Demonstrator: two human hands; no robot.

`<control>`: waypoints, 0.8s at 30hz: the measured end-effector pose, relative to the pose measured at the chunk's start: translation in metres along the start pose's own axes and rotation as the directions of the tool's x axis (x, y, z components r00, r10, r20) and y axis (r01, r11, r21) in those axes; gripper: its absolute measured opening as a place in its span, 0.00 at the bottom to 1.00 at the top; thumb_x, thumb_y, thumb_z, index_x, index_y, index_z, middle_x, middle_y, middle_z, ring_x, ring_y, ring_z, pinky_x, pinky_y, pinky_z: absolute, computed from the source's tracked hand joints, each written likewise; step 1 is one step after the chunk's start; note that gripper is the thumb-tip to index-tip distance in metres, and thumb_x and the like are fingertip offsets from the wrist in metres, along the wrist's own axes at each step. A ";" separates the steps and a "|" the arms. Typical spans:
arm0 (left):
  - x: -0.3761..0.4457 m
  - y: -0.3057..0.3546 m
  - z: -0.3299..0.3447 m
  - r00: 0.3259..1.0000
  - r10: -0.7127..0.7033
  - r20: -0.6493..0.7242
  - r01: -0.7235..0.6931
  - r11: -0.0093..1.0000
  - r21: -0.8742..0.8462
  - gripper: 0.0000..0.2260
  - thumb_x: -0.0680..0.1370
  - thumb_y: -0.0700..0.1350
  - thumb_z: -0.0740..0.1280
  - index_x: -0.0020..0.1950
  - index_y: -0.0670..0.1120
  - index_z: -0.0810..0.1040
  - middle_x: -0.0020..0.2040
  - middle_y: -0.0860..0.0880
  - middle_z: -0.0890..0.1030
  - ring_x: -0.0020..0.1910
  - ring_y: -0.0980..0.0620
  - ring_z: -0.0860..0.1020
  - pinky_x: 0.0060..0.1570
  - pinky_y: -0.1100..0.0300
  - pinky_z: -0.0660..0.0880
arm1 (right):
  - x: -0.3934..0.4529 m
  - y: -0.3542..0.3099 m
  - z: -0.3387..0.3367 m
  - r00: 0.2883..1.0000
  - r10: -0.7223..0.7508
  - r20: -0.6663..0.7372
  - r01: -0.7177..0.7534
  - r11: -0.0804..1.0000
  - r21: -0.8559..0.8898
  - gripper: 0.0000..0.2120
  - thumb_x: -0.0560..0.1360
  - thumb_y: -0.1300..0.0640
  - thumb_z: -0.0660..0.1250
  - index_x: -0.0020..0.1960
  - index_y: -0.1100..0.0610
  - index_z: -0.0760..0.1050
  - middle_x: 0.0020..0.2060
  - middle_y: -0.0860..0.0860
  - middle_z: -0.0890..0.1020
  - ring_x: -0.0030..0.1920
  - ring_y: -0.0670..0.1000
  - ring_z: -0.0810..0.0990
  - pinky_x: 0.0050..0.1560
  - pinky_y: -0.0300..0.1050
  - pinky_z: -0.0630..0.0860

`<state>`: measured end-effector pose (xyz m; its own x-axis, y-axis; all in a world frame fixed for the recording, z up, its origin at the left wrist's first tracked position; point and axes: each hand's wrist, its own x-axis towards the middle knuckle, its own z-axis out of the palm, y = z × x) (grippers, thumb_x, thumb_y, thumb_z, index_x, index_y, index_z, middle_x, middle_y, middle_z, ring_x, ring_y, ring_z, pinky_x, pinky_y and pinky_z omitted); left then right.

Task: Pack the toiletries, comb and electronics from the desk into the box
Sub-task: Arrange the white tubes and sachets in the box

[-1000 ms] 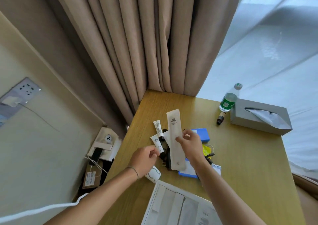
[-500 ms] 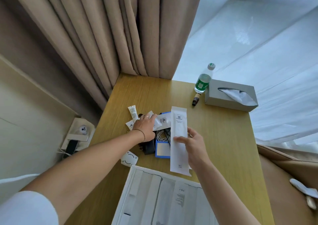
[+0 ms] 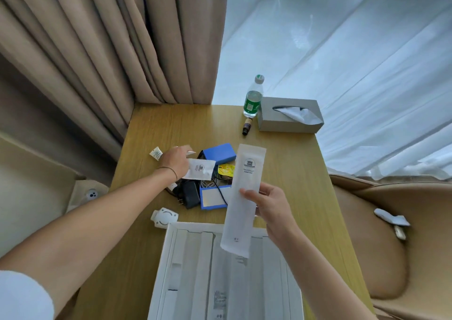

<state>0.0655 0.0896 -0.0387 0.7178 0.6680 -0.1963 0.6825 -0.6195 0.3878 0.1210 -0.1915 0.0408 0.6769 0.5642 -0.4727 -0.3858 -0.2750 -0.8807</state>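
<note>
We find the long white sachet (image 3: 242,197), likely the packaged comb, held upright above the near desk edge, its lower end overhanging the far rim of the white box (image 3: 171,258). The right hand (image 3: 271,207) pinches it at mid-length between thumb and fingers. It is not yet inside the box.

The box lies open at the near edge of the desk (image 3: 281,172); we see pale divided compartments, and cannot tell whether any already hold items.

The left hand (image 3: 175,161) reaches into the pile and grips a small white packet (image 3: 200,169). Beside it lies a small tube (image 3: 156,153). Unpacked in the pile: a blue case (image 3: 217,153), a yellow sachet (image 3: 226,169), a black charger (image 3: 189,194) with cables, and a white round device (image 3: 165,218) just beside the box corner.

We judge the task at an early stage, most items outstanding.

A water bottle (image 3: 253,97) and tissue box (image 3: 288,116) stand at the far edge.
</note>
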 end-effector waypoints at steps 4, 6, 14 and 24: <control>-0.029 0.013 -0.025 0.981 0.105 -0.162 -0.138 0.969 -0.204 0.24 0.76 0.30 0.55 0.65 0.47 0.79 0.61 0.43 0.82 0.54 0.41 0.79 0.48 0.51 0.78 | -0.022 0.003 -0.004 0.999 -0.047 -0.022 0.045 0.996 -0.074 0.06 0.76 0.62 0.72 0.51 0.57 0.86 0.46 0.54 0.89 0.48 0.55 0.87 0.50 0.54 0.84; -0.052 0.022 -0.037 0.962 0.129 -0.241 -0.205 0.924 -0.323 0.20 0.79 0.32 0.55 0.64 0.46 0.80 0.60 0.47 0.82 0.49 0.47 0.79 0.44 0.57 0.75 | -0.032 0.005 -0.002 0.996 -0.081 -0.029 0.076 0.987 -0.139 0.06 0.76 0.62 0.71 0.50 0.56 0.86 0.45 0.52 0.89 0.47 0.53 0.88 0.48 0.50 0.84; -0.170 0.050 -0.052 0.958 0.006 -0.287 -0.224 0.643 -0.733 0.13 0.83 0.38 0.59 0.59 0.45 0.82 0.54 0.51 0.84 0.54 0.55 0.80 0.54 0.60 0.75 | -0.074 0.030 -0.009 0.962 -0.255 -0.098 0.176 0.853 -0.492 0.07 0.76 0.58 0.70 0.48 0.61 0.85 0.41 0.57 0.87 0.43 0.59 0.86 0.41 0.53 0.82; -0.264 0.027 -0.023 0.990 0.088 -0.108 -0.139 0.587 -0.798 0.11 0.81 0.37 0.64 0.55 0.49 0.84 0.51 0.53 0.86 0.53 0.56 0.82 0.56 0.58 0.79 | -0.091 0.116 -0.011 0.967 -0.220 -0.125 0.021 0.562 -0.827 0.17 0.76 0.55 0.62 0.29 0.58 0.68 0.24 0.51 0.75 0.23 0.50 0.67 0.26 0.45 0.64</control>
<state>-0.1081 -0.0940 0.0443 0.7559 0.6516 -0.0630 0.1909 -0.1275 0.9733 0.0216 -0.2839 -0.0184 0.8181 0.5089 -0.2676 0.3154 -0.7863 -0.5312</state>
